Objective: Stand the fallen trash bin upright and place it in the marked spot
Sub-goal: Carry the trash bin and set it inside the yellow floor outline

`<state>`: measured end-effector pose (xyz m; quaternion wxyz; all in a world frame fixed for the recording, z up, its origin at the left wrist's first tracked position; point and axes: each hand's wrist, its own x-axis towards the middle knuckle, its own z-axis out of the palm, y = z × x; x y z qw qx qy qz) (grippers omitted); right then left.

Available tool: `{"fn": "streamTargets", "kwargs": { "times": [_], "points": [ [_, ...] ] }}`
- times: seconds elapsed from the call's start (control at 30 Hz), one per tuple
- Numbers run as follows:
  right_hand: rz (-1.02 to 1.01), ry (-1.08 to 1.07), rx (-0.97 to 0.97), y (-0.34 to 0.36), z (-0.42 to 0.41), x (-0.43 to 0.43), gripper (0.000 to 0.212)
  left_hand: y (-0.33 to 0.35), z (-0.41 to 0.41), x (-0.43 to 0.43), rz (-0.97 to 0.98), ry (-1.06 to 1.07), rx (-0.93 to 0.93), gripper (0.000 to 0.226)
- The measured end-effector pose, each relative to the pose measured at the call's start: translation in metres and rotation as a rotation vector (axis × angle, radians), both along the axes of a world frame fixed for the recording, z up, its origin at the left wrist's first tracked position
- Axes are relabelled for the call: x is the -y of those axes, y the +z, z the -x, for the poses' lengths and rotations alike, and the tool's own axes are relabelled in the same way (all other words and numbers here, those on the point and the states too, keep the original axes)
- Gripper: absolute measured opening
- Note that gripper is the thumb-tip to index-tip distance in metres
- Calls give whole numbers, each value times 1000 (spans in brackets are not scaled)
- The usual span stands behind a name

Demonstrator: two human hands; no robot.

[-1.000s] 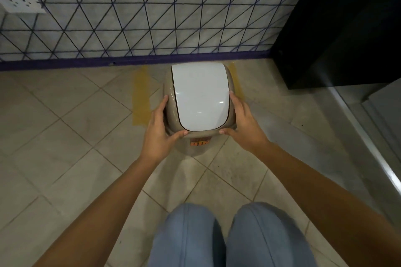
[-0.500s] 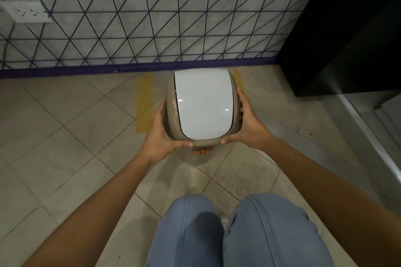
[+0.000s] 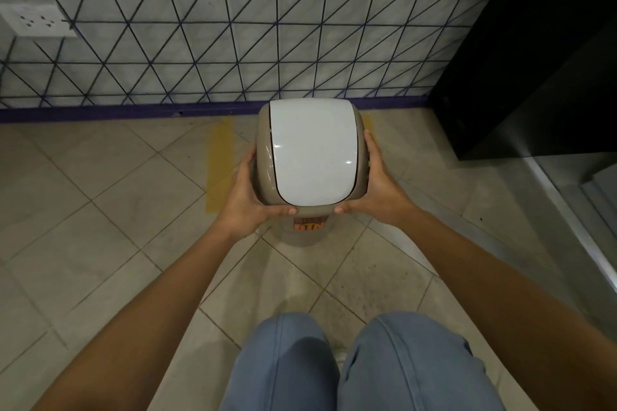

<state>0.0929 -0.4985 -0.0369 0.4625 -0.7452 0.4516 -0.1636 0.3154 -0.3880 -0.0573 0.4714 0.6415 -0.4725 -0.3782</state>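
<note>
Trash bin [image 3: 309, 157] stands upright, long axis vertical, straight ahead of the person and clamped between both hands: left hand [image 3: 248, 195] pressed on its left side, right hand [image 3: 379, 185] on its right, thumbs along the near rim, both equally near. It sits between two yellow tape strips [image 3: 218, 165] by the tiled wall [image 3: 233, 27]; the right strip is mostly hidden behind the bin. Can't tell if the base touches the floor [image 3: 100, 210]. The orange label [image 3: 309, 225] is cut off by the lid's rim, unreadable.
</note>
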Motion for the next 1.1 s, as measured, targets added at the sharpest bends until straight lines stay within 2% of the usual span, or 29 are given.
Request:
{"fn": "streamTargets", "kwargs": {
  "times": [0.1,0.2,0.3,0.4,0.5,0.6,0.9,1.1],
  "points": [
    [95,-4,-54,2,-2,3,144,2,0,2,-1,40,64,132],
    [305,18,-150,4,-4,4,133,5,6,3,72,87,306,128],
    [444,20,-201,3,-6,0,112,11,15,4,130,88,503,106],
    [499,-24,-184,0,-11,-1,92,14,18,7,165,93,598,83],
    [522,-57,-160,-2,-16,2,79,16,17,12,175,101,611,69],
    [533,-68,-168,-1,-22,9,77,16,13,21,179,114,632,65],
    [555,-59,-209,4,-34,35,75,12,-3,48,166,93,623,77],
    [584,-31,-209,4,-40,54,66,12,-6,68,145,125,615,74]
  ]
}}
